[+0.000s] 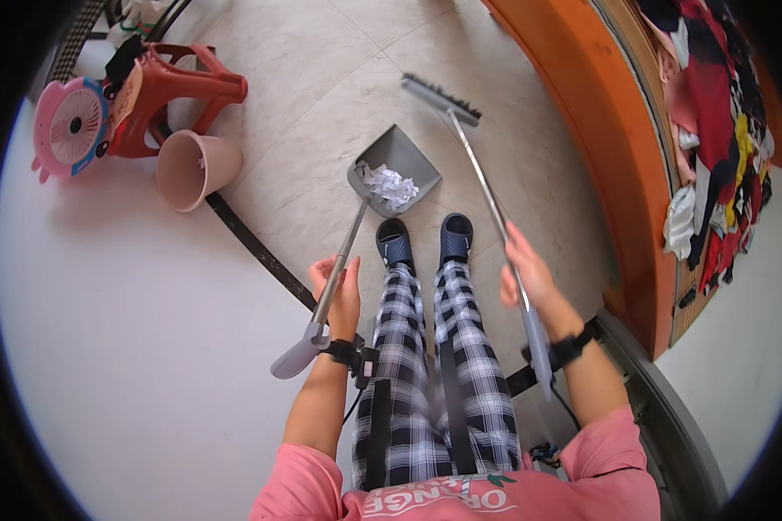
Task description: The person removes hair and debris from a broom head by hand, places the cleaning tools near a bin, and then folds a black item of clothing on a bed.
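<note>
1. Here's the left hand, fingers curled around the pole of the grey dustpan, which sits just beyond the feet.
2. Over to the right hand: fingers closed round the handle of the broom, its bristled head out at the far right of the pan, well apart from the scraps.
3. And the white paper scraps? Heaped inside the pan, toward its near side!
4. So this looks like the gathering step, nearly complete, with the pink bin waiting on the left.
5. The next move seems to call for a level pan, carried left and tipped over that bin without spilling.
</note>
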